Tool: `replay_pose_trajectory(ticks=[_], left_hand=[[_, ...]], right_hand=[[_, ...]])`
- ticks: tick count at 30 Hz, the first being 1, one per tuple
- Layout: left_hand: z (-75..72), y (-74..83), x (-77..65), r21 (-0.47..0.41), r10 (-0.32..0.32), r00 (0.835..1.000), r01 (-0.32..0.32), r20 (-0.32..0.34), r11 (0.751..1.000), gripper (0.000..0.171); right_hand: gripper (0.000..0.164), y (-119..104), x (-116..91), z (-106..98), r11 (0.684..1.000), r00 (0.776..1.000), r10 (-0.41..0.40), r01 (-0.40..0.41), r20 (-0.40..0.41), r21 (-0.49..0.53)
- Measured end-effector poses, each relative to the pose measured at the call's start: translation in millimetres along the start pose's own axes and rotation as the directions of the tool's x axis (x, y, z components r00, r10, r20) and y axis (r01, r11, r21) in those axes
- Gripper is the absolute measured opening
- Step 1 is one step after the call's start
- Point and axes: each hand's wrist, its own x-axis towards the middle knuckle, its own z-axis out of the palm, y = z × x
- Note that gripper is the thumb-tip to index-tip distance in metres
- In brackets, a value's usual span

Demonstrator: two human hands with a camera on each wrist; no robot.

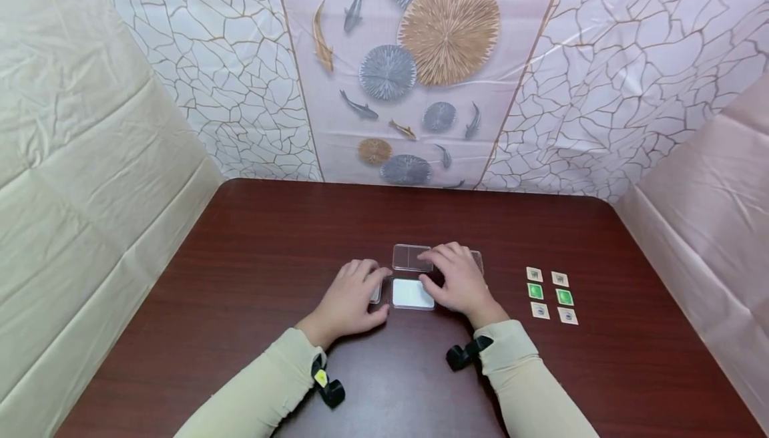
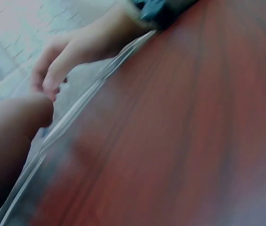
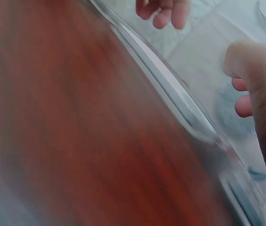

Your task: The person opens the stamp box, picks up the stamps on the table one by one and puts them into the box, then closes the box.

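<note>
On the dark red-brown table, a clear plastic case with a white surface (image 1: 412, 294) lies between the two hands. Directly behind it is a see-through case (image 1: 408, 258). My left hand (image 1: 348, 298) rests over another clear case (image 1: 376, 294), mostly hidden beneath it, with thumb and fingers spread apart. To the right, my right hand (image 1: 459, 281) reaches over the cases, its fingertips near the see-through one and its thumb by the white one's right edge. A further clear case (image 1: 477, 261) shows partly behind the right hand. In the right wrist view, case edges (image 3: 170, 84) stand below the right hand's fingers.
Two columns of small square tiles lie on the right: pale tiles (image 1: 534, 274) and green tiles (image 1: 535, 292) among them. A patterned cloth (image 1: 384, 124) hangs behind the table (image 1: 288, 217), and plain pale cloths (image 1: 90, 177) flank it.
</note>
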Motion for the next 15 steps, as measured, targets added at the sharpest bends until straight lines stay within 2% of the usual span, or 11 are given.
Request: replay_pose_trajectory(ticks=[4, 9, 15], left_hand=[[-6.6, -20.2, -11.4, -0.044, -0.002, 1.0, 0.002, 0.013, 0.999, 0.061], [-13.9, -40.1, -22.1, -0.094, -0.033, 0.999, 0.034, 0.011, 0.995, 0.066], [-16.6, -53.2, -24.0, -0.164, -0.077, 0.992, 0.092, 0.097, 0.982, 0.069]], right_hand=[[0.038, -17.4, 4.0, 8.7, 0.999, 0.999, -0.034, 0.034, 0.033, 0.014], [0.043, -39.6, 9.9, 18.2, 0.999, 0.996, -0.049, 0.049, 0.077, 0.009], [0.054, -58.5, 15.9, 26.8, 0.997, 0.989, -0.063, 0.068, 0.132, -0.034]])
